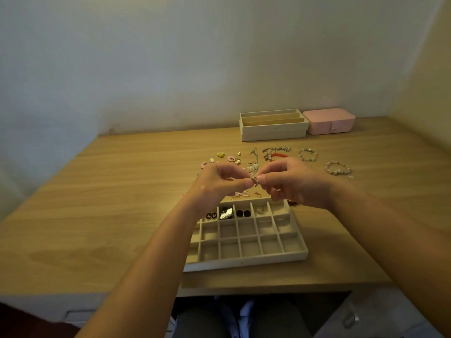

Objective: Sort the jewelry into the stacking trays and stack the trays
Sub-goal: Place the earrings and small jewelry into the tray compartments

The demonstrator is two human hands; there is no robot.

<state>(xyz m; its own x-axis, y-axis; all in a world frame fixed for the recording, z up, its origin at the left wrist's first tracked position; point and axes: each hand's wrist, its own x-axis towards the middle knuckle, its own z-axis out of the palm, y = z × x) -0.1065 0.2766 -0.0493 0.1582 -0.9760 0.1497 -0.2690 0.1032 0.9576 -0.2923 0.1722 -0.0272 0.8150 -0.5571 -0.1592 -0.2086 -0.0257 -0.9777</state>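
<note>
Both hands were up over the desk point(97, 191), pinching one small ring point(254, 181) between them, left hand point(219, 182) on one side and right hand point(292, 182) on the other, thumbs and fingertips closed on it. That put the ring just above the far edge of the grid tray point(246, 261), which already had dark earrings point(242, 213) and a few other bits in its back row, the rest of the slots bare. Loose earrings point(220, 154) and bracelets point(308, 154) were scattered further back. Behind those sat a slotted tray point(273, 134) right beside a pink box point(329, 120) against the wall.
</note>
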